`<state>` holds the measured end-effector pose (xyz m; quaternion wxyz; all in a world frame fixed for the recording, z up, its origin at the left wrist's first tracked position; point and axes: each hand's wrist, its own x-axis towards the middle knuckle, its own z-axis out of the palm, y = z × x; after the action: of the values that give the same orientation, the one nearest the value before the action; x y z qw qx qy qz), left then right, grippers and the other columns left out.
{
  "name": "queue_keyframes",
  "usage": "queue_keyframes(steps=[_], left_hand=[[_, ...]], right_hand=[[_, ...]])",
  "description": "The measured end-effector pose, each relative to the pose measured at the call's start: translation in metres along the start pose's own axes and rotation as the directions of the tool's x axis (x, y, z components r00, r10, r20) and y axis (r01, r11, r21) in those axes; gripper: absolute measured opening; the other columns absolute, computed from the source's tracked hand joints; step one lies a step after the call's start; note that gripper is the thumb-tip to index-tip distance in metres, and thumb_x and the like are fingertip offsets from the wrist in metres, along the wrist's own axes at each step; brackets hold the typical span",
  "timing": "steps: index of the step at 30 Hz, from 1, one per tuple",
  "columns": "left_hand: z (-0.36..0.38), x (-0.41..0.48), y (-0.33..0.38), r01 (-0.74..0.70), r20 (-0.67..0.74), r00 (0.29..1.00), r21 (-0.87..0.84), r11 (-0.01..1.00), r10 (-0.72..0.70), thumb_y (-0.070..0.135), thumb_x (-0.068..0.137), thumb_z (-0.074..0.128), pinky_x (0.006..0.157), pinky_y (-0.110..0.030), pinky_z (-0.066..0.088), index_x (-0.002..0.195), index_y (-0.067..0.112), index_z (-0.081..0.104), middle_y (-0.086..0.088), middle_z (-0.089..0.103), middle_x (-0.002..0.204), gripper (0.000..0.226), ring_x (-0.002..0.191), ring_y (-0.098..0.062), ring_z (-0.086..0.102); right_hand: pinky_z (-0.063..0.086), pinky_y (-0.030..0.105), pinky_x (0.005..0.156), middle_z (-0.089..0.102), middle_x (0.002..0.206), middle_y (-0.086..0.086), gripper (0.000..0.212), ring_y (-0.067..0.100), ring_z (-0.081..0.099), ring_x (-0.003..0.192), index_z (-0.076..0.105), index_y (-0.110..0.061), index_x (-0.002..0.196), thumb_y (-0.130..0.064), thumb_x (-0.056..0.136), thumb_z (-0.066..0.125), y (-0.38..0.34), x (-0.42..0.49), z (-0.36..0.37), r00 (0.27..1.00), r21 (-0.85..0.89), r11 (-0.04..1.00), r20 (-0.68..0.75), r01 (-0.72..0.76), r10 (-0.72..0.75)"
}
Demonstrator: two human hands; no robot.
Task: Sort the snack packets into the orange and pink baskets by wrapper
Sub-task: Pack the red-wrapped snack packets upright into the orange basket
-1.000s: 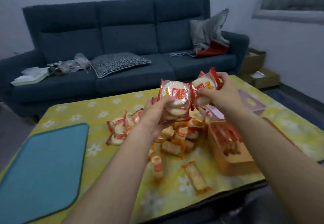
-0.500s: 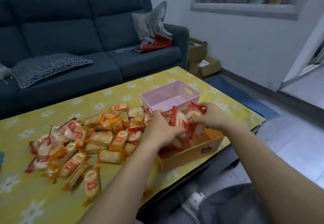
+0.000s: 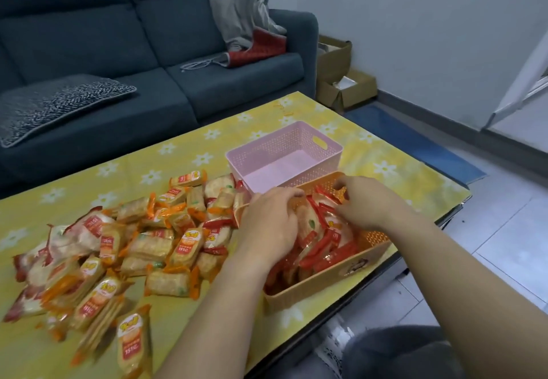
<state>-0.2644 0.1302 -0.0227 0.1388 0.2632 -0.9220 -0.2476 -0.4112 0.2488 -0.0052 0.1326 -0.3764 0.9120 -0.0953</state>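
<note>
An orange basket (image 3: pixel 323 288) stands at the table's near right edge, filled with red-wrapped snack packets (image 3: pixel 329 249). Both hands are down inside it. My left hand (image 3: pixel 268 224) curls over packets at the basket's left side. My right hand (image 3: pixel 367 203) grips packets near its far rim. Directly behind it stands a pink basket (image 3: pixel 323 143), with nothing in it. A loose pile of orange-wrapped and red-wrapped packets (image 3: pixel 148 245) spreads over the table to the left of the baskets.
The table wears a yellow flowered cloth (image 3: pixel 394 177); its edge runs just right of the orange basket. A dark blue sofa (image 3: pixel 166 52) with cushions stands behind. Cardboard boxes (image 3: pixel 341 82) sit on the floor at the sofa's right end.
Both hands dropped from chest height into the orange basket with the red-wrapped packets. The view swung right and down, so the teal mat left the frame.
</note>
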Motion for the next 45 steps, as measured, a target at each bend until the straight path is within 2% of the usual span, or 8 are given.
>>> queue_keyframes(steps=[6,10,18,23,30,35,38,45], left_hand=[[0.008,0.001,0.017,-0.058,0.322,0.946,0.097,0.994,0.024,0.005,0.091,0.038,0.102,-0.042,0.032,0.144,0.048,0.043,0.020,0.049,0.148,0.069,0.109,-0.018,0.037],[-0.003,0.004,0.012,-0.012,0.165,0.986,0.301,0.954,-0.040,0.024,0.095,0.042,0.108,-0.046,0.031,0.135,0.040,0.056,0.010,0.058,0.138,0.045,0.124,-0.025,0.043],[-0.001,-0.002,-0.003,0.127,0.064,0.986,0.335,0.933,-0.157,0.055,0.095,0.047,0.097,-0.041,0.040,0.105,0.036,0.073,0.006,0.050,0.108,0.034,0.120,-0.025,0.038],[0.007,0.001,-0.003,0.158,-0.009,0.987,0.275,0.949,-0.161,0.051,0.088,0.064,0.096,-0.037,0.042,0.089,0.037,0.067,0.007,0.051,0.104,0.014,0.115,-0.024,0.041],[0.016,0.005,-0.005,0.133,0.011,0.990,0.200,0.971,-0.138,0.029,0.086,0.071,0.098,-0.038,0.038,0.142,0.033,0.036,0.004,0.047,0.140,0.066,0.128,-0.027,0.036],[0.018,0.003,-0.005,0.060,0.062,0.996,0.115,0.992,-0.067,0.020,0.088,0.066,0.099,-0.039,0.031,0.137,0.044,0.046,0.017,0.057,0.134,0.059,0.121,-0.019,0.038],[0.020,0.004,-0.006,0.059,0.045,0.997,0.117,0.991,-0.064,0.027,0.094,0.057,0.099,-0.040,0.029,0.128,0.040,0.057,0.017,0.059,0.132,0.037,0.121,-0.019,0.038],[0.024,0.005,-0.006,0.056,0.108,0.992,0.139,0.989,-0.071,0.061,0.090,0.053,0.098,-0.042,0.024,0.137,0.051,0.042,0.013,0.047,0.138,0.050,0.131,-0.021,0.031]], right_hand=[[0.056,0.042,0.078,0.068,0.104,0.003,0.032,0.028,0.064,0.101,0.057,-0.019,0.120,-0.028,0.090,0.057,0.004,0.006,0.019,0.999,-0.054,0.999,-0.038,0.002,-0.004],[0.048,0.035,0.067,0.058,0.077,0.000,0.028,0.029,0.064,0.090,0.055,-0.021,0.078,-0.043,0.095,0.051,-0.004,0.013,0.022,0.999,-0.057,0.998,0.032,0.019,-0.017],[0.046,0.030,0.058,0.065,0.071,-0.002,0.010,0.017,0.060,0.069,0.067,-0.017,0.076,-0.024,0.083,0.066,-0.010,0.013,0.002,0.989,0.174,0.984,0.139,0.034,-0.059],[0.055,0.038,0.071,0.073,0.086,0.005,0.015,0.020,0.066,0.080,0.075,-0.017,0.087,-0.018,0.090,0.060,0.003,0.017,-0.006,0.998,0.265,0.963,-0.025,0.056,-0.051],[0.052,0.040,0.080,0.054,0.108,-0.009,0.023,0.015,0.052,0.104,0.074,-0.037,0.094,-0.021,0.086,0.060,0.003,0.016,0.003,0.928,0.028,0.949,-0.219,0.314,-0.300],[0.048,0.033,0.068,0.052,0.106,-0.010,0.024,0.014,0.054,0.094,0.071,-0.033,0.083,-0.012,0.083,0.059,0.002,0.018,0.008,0.919,0.023,0.952,-0.269,0.304,-0.287],[0.048,0.033,0.073,0.055,0.103,-0.005,0.031,0.017,0.058,0.089,0.072,-0.028,0.081,-0.001,0.079,0.057,-0.003,0.018,0.016,0.926,0.094,0.936,-0.208,0.340,-0.315],[0.056,0.030,0.071,0.066,0.101,-0.001,0.036,0.013,0.071,0.085,0.058,-0.017,0.099,0.011,0.078,0.050,-0.006,0.012,0.017,0.968,0.457,0.854,-0.100,0.250,-0.230]])
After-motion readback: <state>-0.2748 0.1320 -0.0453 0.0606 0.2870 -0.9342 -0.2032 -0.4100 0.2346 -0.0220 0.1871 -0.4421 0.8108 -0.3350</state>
